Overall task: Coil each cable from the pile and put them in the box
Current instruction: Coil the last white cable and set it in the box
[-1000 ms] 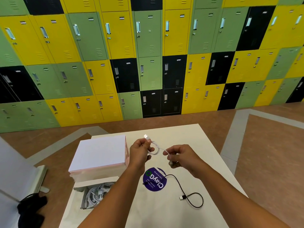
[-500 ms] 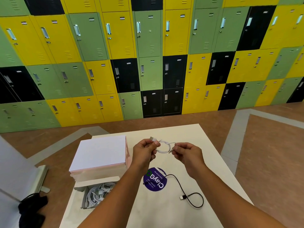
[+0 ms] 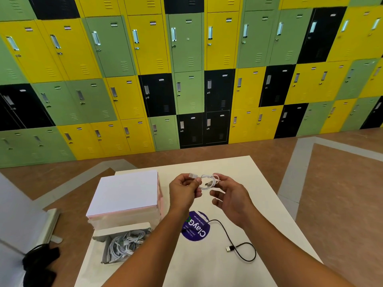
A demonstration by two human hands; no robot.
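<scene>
A short white cable is wound into a small loop above the table. My left hand pinches it near its USB plug, which sticks out to the left. My right hand holds the loop's right side between thumb and forefinger, the other fingers spread loosely below. A black cable lies uncoiled on the white table, its USB plug pointing left. At the near left the open white box holds several coiled white cables.
A closed white and pink box stands behind the open one. A round purple sticker lies under my forearms. A dark object lies on the floor at the left. Lockers line the far wall.
The white cable has been wound from a loose strand into a tighter loop. My right hand rose toward my left, and its lower fingers have opened.
</scene>
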